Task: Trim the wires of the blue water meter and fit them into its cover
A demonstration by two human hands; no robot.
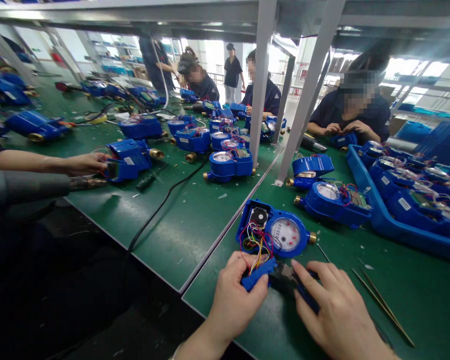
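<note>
— While the left hand (pixel 234 295) pinches a small blue plastic piece (pixel 258 274) between thumb and fingers, what is the right hand doing?

— The right hand (pixel 335 310) is closed around a dark tool with blue handles (pixel 290 285), most likely pliers or cutters (the tip is hidden behind the blue piece, so I cannot tell which). The tool's head sits right against that piece.

— And where is the meter itself?

— An open blue water meter (pixel 273 232) lies flat on the green table (pixel 416 290), just beyond both hands. Its round white dial faces up on the right half; red, yellow and other coloured wires (pixel 257 242) spill from the left half and run down to the piece in the left hand.

— Anything else close by?

— A thin pair of tweezers (pixel 382 305) lies on the table to the right of the right hand, apart from it. Further right stands a long blue tray (pixel 397 232) filled with more meters, and one more meter (pixel 335 200) sits just behind the open one.

— Other people?

— A co-worker's hand (pixel 84 163) at the left edge rests on another meter (pixel 129 159); several people sit across the table.
</note>
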